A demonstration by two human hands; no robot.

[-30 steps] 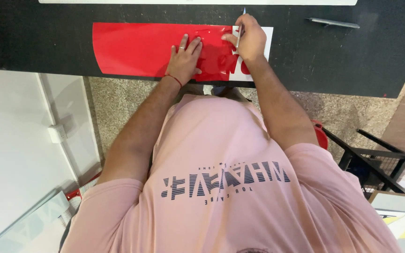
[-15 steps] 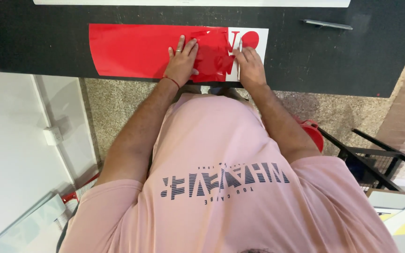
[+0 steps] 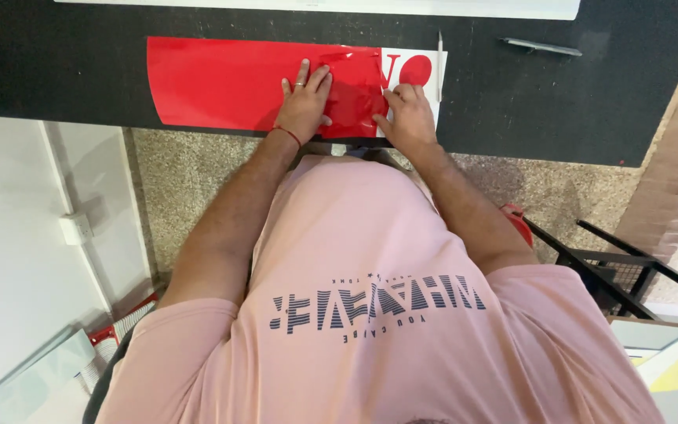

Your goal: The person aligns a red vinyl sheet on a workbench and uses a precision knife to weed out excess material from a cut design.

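While my left hand (image 3: 304, 106) lies flat with fingers spread, pinning the red vinyl sheet (image 3: 229, 82) to the black table (image 3: 56, 67), my right hand (image 3: 410, 118) sits just beside it, fingertips curled onto the crumpled red flap (image 3: 355, 98) between the two; whether they actually pinch it, I cannot tell. That flap lies left of my right hand, and the sheet's long axis runs left to right along the table edge. Farther out, on the white backing (image 3: 430, 82) with its red cut shapes, a thin knife (image 3: 439, 59) lies apart from both hands, nearer the right, and a grey pen (image 3: 541, 48) lies beyond.
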